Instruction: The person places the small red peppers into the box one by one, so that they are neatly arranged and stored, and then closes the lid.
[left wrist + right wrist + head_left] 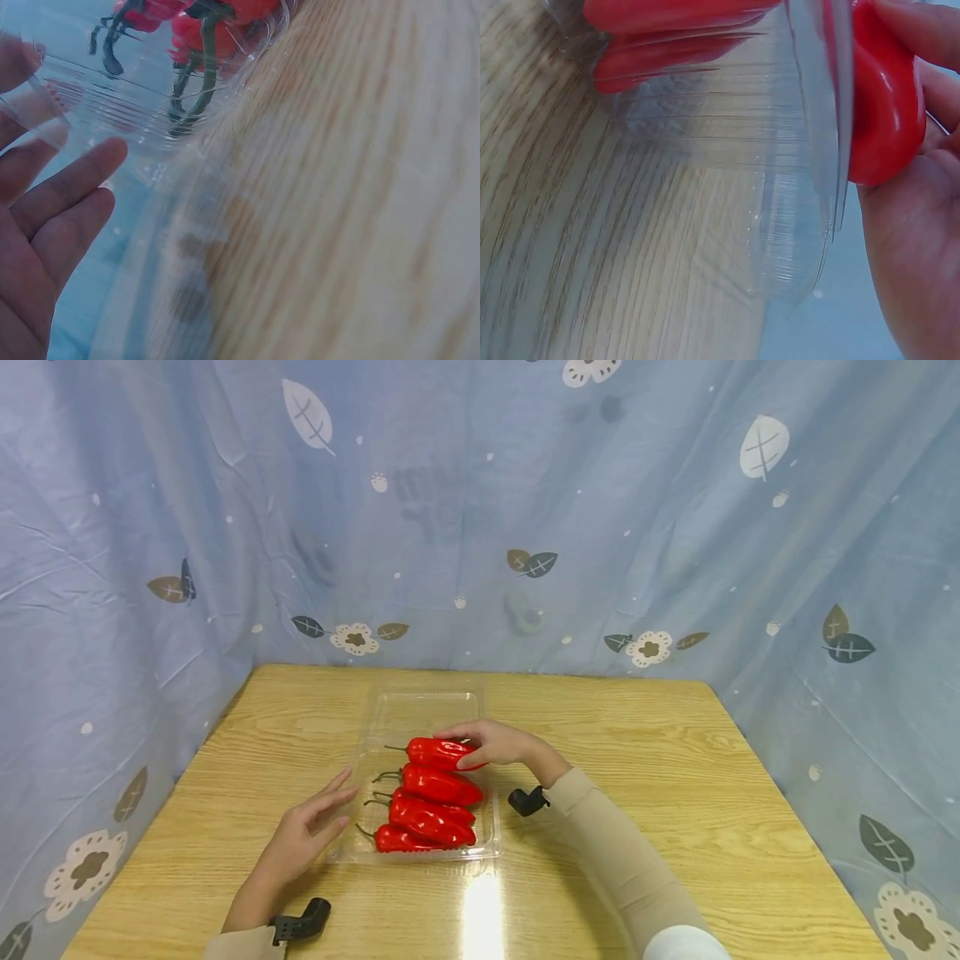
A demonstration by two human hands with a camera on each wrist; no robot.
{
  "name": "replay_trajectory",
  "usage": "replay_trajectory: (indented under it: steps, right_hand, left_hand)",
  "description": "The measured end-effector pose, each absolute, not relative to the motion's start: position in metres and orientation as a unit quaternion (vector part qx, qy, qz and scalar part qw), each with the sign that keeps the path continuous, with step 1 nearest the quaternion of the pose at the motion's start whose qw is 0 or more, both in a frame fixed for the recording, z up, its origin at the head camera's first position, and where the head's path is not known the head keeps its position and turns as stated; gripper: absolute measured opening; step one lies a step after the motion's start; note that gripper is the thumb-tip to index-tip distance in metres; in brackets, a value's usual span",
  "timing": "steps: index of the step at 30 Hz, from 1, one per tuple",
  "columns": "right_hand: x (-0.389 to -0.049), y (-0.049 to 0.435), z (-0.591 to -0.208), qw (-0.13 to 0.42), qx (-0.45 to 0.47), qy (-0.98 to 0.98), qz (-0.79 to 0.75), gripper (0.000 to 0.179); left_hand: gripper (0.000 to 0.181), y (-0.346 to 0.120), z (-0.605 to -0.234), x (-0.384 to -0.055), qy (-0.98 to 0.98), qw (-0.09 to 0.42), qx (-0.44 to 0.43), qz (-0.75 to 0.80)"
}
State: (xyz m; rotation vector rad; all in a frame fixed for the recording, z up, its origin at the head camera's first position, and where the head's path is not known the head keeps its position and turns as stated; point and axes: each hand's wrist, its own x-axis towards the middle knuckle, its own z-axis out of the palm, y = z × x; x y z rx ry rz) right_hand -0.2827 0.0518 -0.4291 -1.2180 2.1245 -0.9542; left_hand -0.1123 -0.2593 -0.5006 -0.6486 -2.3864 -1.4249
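Note:
My right hand (501,743) grips a glossy red pepper (431,752) at its tip end, thumb on the near side and fingers over the far side. In the right wrist view that pepper (891,101) bulges above the rim of a clear plastic clamshell box (829,150). Several other red peppers (442,786) lie crosswise in the box, their green stems pointing left. My left hand (300,835) is beside the box's left edge with fingers extended and holds nothing. The left wrist view shows its fingers (71,187) close to the clear wall (142,127).
The transparent lid (423,714) lies folded open behind the box on a wooden table (637,760). Blue patterned curtain (465,527) hangs behind the table and along both sides. Black wrist cameras (303,920) are strapped to both wrists.

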Motion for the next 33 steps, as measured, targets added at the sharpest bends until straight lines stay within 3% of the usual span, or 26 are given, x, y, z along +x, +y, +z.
replay_trajectory:
  steps: [10, 33]
  right_hand:
    - [-0.281, 0.048, -0.429, 0.26, -0.461, 0.775, -0.346, 0.057]
    - [-0.265, 0.043, -0.428, 0.19, -0.476, 0.823, -0.245, 0.062]
  left_hand:
    - [0.034, -0.259, -0.499, -0.111, -0.831, 0.142, -0.23, -0.486]
    - [0.035, -0.257, -0.497, -0.111, -0.825, 0.146, -0.238, -0.492]
